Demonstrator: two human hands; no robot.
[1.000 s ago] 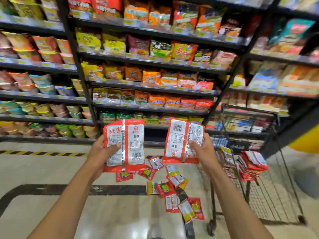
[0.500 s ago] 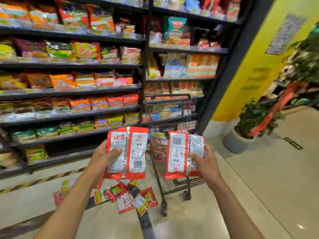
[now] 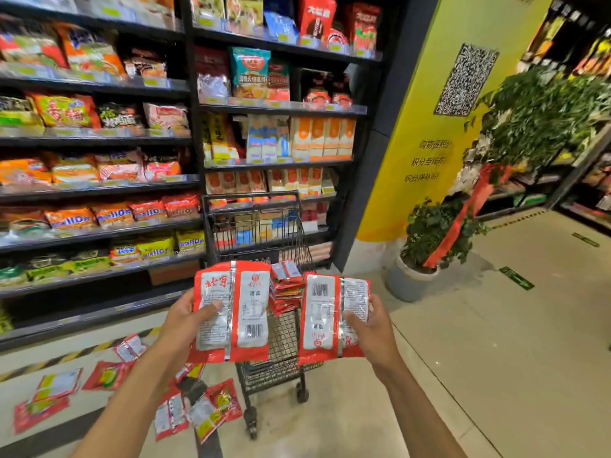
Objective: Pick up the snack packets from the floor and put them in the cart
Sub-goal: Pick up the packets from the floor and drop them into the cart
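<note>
My left hand [image 3: 185, 322] grips a red and white snack packet [image 3: 246, 312] by its left edge. In my right hand [image 3: 370, 328] is a second red and white snack packet [image 3: 325, 320], held by its right edge. Both packets hang upright, side by side, over the near end of the black wire cart [image 3: 261, 233]. A stack of red packets [image 3: 286, 287] lies inside the cart, seen between the two held ones. Several more snack packets [image 3: 198, 408] are scattered on the floor at lower left.
Black shelves [image 3: 99, 190] full of snack bags run along the left and behind the cart. A yellow pillar [image 3: 426, 127] and a potted plant [image 3: 429, 239] with a red ribbon stand to the right. Open tiled floor [image 3: 496, 358] spreads at right.
My view has swung right, so the cart now sits straight ahead between my hands. Both hands kept their packets and now hold them over the cart's near end.
</note>
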